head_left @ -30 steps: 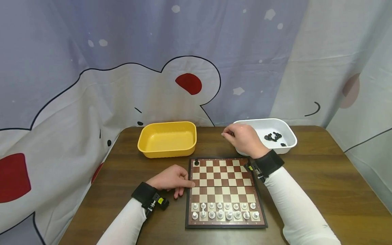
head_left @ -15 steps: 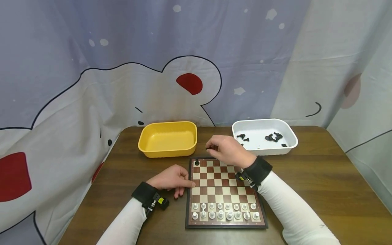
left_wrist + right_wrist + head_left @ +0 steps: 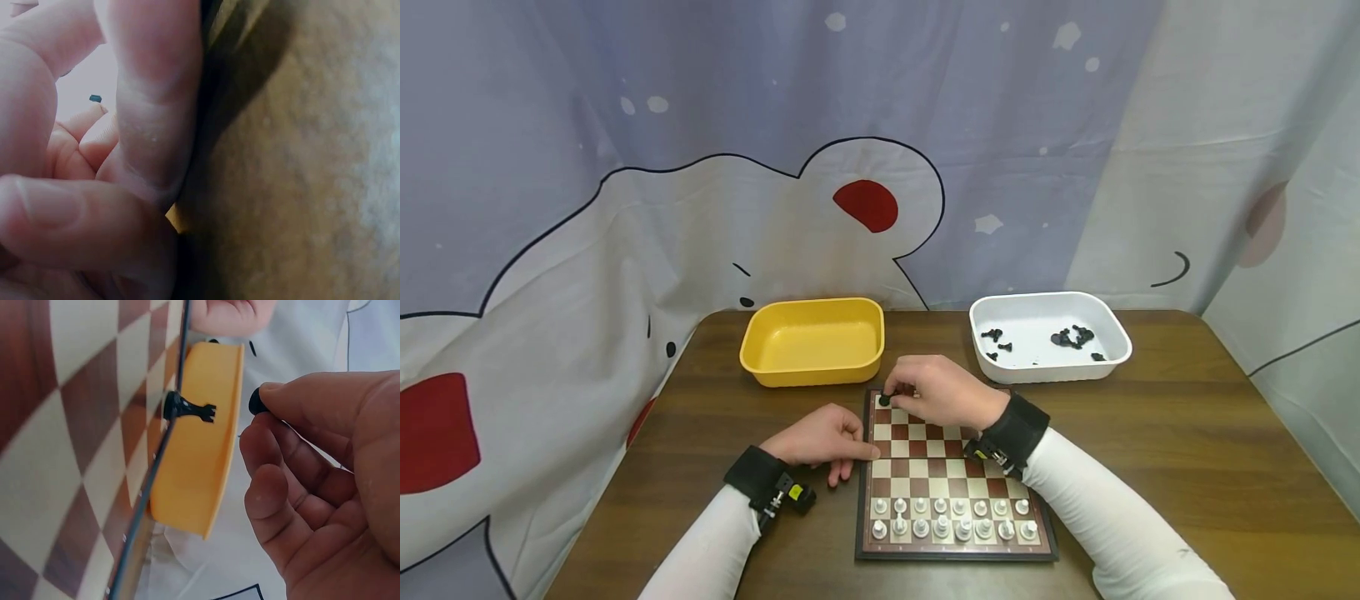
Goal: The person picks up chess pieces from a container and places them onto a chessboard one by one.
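Observation:
A brown and cream chessboard [image 3: 928, 471] lies on the wooden table. My right hand [image 3: 943, 393] is over its far left corner, pinching a small black chess piece [image 3: 257, 402] between thumb and fingers. Only the round base of that piece shows; the rest is hidden in the grip. Close by, a black rook [image 3: 190, 408] stands on the corner square, apart from the held piece in the right wrist view. At the board's left edge rests my left hand [image 3: 820, 437], thumb laid on the border and other fingers loosely bent beside it.
White chess pieces [image 3: 942, 527] stand in two rows on the board's near side. Behind the board sit a yellow tray [image 3: 811, 377] on the left and a white tray [image 3: 1052, 371] on the right, which holds several black pieces [image 3: 1072, 337]. A patterned curtain [image 3: 760, 225] hangs behind the table.
From beside the white tray, my right hand has moved left and nearer, to the board's far left corner, with the black chess piece. My left hand has stayed in place.

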The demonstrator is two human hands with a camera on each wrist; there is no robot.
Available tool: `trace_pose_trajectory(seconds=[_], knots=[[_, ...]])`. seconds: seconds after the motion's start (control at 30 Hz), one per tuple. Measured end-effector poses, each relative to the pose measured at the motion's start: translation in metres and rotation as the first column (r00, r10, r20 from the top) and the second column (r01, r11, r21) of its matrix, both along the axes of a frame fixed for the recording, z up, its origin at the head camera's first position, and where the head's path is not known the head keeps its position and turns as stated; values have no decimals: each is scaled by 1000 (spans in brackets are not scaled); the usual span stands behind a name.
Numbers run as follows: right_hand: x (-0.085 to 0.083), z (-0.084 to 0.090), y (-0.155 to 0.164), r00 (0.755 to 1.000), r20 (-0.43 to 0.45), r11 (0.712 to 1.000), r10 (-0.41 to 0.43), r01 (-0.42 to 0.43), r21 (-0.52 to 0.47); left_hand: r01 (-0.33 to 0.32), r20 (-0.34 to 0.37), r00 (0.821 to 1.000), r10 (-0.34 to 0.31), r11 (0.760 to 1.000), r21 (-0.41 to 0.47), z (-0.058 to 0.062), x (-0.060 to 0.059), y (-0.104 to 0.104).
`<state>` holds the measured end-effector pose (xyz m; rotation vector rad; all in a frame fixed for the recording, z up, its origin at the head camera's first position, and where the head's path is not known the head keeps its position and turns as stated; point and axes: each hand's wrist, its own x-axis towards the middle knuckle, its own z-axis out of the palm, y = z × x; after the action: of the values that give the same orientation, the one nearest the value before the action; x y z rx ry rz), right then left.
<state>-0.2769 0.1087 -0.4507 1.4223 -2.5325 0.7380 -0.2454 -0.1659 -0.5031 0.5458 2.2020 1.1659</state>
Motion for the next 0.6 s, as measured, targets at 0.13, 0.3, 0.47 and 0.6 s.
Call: trace_pose_trajectory(seconds=[0.13,0.3,0.47,0.6], knots=[[1,-5,-4,999,27,1000,18,-19,23,-1,1,1000,1,1000,2,-1,0,0],[3,-12,-7,999,30,998,35,-37,54,3,-5,1000,-3,1000,-6,-2,-1,0],[3,-16,-8,999,2,996,48,-48,73,8,-5,1000,-8,1000,-6,-1,0,2],[2,-16,-9,999,-14,996,41,-40,80,2,2,1000,-2,1000,-3,1,0,1]])
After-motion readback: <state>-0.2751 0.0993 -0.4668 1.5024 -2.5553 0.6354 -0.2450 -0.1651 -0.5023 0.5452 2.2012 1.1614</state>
